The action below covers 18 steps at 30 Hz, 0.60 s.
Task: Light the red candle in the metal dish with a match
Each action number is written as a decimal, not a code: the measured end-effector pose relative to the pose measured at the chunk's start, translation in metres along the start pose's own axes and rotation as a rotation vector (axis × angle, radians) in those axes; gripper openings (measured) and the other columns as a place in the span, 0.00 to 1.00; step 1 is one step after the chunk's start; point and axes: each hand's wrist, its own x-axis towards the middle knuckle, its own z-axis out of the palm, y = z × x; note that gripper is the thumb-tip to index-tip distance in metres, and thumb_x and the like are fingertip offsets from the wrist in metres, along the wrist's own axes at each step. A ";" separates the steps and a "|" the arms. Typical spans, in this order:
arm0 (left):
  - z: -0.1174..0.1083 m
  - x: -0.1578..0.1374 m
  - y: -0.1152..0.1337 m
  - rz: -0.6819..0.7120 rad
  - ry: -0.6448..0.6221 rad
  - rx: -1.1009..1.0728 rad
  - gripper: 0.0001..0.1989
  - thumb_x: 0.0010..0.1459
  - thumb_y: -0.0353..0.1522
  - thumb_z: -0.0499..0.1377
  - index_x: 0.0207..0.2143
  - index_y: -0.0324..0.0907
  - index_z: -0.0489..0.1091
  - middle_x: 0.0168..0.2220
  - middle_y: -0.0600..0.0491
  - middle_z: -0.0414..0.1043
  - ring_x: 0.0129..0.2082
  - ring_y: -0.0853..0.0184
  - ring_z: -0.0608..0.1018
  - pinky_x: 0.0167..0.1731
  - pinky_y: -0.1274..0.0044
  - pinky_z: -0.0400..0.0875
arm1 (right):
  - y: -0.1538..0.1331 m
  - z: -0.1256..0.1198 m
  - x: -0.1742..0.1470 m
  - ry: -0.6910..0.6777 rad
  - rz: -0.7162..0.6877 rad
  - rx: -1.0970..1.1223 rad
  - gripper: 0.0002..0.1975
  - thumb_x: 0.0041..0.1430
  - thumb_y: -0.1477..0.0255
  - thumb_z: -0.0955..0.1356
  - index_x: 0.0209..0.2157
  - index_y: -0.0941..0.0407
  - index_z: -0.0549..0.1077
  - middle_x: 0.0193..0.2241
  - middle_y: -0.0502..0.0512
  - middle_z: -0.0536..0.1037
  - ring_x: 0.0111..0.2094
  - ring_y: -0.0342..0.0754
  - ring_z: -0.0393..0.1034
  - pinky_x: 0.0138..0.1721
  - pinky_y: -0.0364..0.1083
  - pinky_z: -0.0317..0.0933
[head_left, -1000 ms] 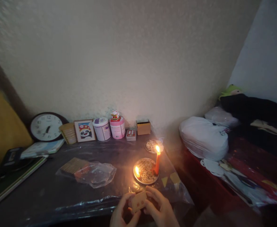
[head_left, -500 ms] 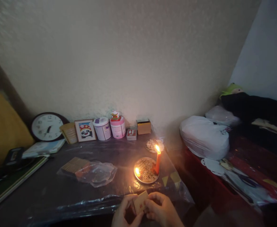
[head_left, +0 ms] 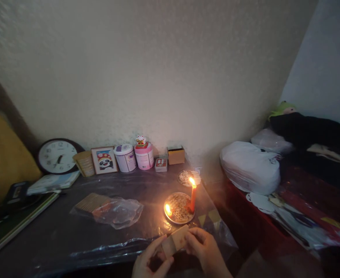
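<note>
Near the front edge of the table, a small tan matchbox (head_left: pixel 179 236) is held between my two hands. My left hand (head_left: pixel 151 258) pinches its left, greyer part between thumb and fingers. The fingertips of my right hand (head_left: pixel 204 247) grip the tan right end. Just beyond the hands stands a round metal plate (head_left: pixel 166 217) covered with thin sticks. On its right side a lit red candle (head_left: pixel 193 199) stands upright, and a second flame (head_left: pixel 168 209) burns low at the left rim.
Behind lies another plate of pale sticks (head_left: pixel 184 177). A plastic bag (head_left: pixel 123 212) with a brown pack (head_left: pixel 91 202) rests to the left. Along the wall stand a clock (head_left: pixel 56 156), a panda picture (head_left: pixel 104 160), two tins (head_left: pixel 125 159) and an open cardboard box (head_left: pixel 176 156).
My hands have moved apart, and the matchbox now looks longer, its tan part drawn right from the greyer part. Both flames still burn.
</note>
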 end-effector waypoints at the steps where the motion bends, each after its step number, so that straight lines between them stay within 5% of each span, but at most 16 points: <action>1: -0.002 0.001 0.000 -0.002 0.006 -0.002 0.19 0.42 0.37 0.66 0.40 0.46 0.75 0.37 0.51 0.81 0.37 0.58 0.80 0.37 0.75 0.73 | -0.001 -0.004 0.003 0.026 -0.030 -0.009 0.15 0.45 0.61 0.71 0.23 0.60 0.73 0.17 0.49 0.72 0.21 0.44 0.66 0.24 0.42 0.60; 7: -0.004 0.001 -0.005 -0.006 0.032 -0.068 0.23 0.43 0.45 0.65 0.41 0.44 0.75 0.36 0.48 0.81 0.38 0.58 0.80 0.38 0.73 0.73 | -0.005 -0.014 0.009 0.046 -0.042 -0.009 0.16 0.43 0.60 0.71 0.22 0.60 0.73 0.15 0.49 0.71 0.18 0.43 0.64 0.23 0.43 0.58; 18: 0.000 0.001 0.014 -0.060 -0.025 -0.185 0.21 0.41 0.43 0.67 0.38 0.44 0.76 0.36 0.48 0.81 0.37 0.58 0.80 0.36 0.74 0.73 | -0.002 -0.011 0.009 -0.043 -0.062 -0.004 0.14 0.47 0.61 0.70 0.23 0.59 0.72 0.15 0.47 0.70 0.19 0.42 0.63 0.23 0.43 0.57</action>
